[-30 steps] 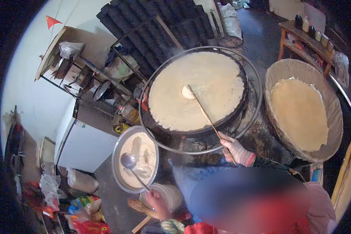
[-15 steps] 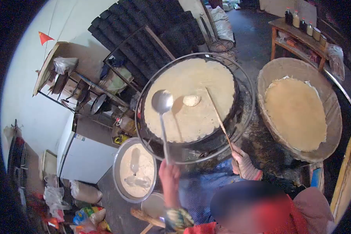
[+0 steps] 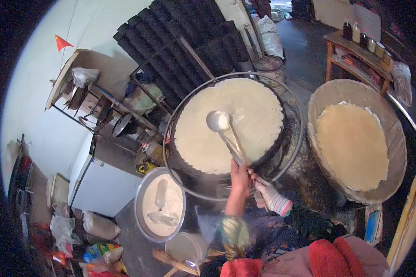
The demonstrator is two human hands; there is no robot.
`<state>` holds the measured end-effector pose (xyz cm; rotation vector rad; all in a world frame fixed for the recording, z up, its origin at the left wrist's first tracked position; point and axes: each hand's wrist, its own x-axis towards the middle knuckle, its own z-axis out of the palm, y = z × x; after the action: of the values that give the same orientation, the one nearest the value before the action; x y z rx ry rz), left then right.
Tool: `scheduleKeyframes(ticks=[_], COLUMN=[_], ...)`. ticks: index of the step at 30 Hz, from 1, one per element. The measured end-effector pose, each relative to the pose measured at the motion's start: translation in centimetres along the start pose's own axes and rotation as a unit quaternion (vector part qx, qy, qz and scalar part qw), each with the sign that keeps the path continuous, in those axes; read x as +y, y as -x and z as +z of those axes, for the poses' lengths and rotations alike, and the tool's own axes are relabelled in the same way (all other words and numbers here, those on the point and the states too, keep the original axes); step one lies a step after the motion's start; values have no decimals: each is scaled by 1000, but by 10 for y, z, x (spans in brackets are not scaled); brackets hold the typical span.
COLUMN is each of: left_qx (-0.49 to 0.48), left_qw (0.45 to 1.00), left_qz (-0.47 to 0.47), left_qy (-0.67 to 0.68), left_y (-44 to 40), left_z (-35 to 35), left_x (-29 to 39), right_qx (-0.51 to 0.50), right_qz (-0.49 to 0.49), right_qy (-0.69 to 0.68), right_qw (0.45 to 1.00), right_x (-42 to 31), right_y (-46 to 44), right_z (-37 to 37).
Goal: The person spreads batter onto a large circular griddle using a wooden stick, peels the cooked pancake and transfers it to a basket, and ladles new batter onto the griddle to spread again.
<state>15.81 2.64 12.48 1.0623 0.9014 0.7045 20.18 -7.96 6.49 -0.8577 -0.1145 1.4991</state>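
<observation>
Head view finds one ladle [image 3: 214,121] and one stick [image 3: 236,139] meeting over the middle of one pale sheet [image 3: 194,143], which lies spread on one round griddle [image 3: 276,150]. One pale lump [image 3: 223,121] sits at the ladle's bowl; whether it is inside or resting on the sheet cannot be told. The left hand [image 3: 240,179] is clamped on the ladle's handle; the right hand [image 3: 269,195], in a striped glove, is closed around the stick; the two are side by side, contact between them uncertain. Step in hand, as judged: working the lump with both tools together. From this position, the next move would call for a steady ladle and a light touch to spare the sheet. Count outward: one metal ring [image 3: 302,127] around the griddle; one steel bowl [image 3: 139,206] of pale contents, holding two clear objects, unidentified; one bucket [image 3: 187,248] beside it; one lined basket [image 3: 396,138] at right, with one browned sheet [image 3: 353,147] inside; one side table [image 3: 357,51] carrying six bottles and jars [image 3: 356,33], by apparent count.
</observation>
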Motion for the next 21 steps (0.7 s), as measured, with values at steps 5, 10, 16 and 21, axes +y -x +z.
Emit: scheduleKeyframes(ticks=[5,10,16,21], left_qx=[-52,-105,-75,61], left_qw=[920,798,777,890], left_qz=[-53,-31,-17,14], left_qy=[385,593,625,452], left_y=[-12,26,107,147], left_z=[-29,-100,-192,-308], left_x=[20,57,51,-4], right_qx=[-10,63,-6,-67], right_qz=[-60,-193,-65,73], right_qy=[188,207,388,377], right_qw=[980,957,919,921], right_x=[-23,-75,-91,-80], right_y=[18,-1,-9,33], right_z=[11,-33,-44,-11])
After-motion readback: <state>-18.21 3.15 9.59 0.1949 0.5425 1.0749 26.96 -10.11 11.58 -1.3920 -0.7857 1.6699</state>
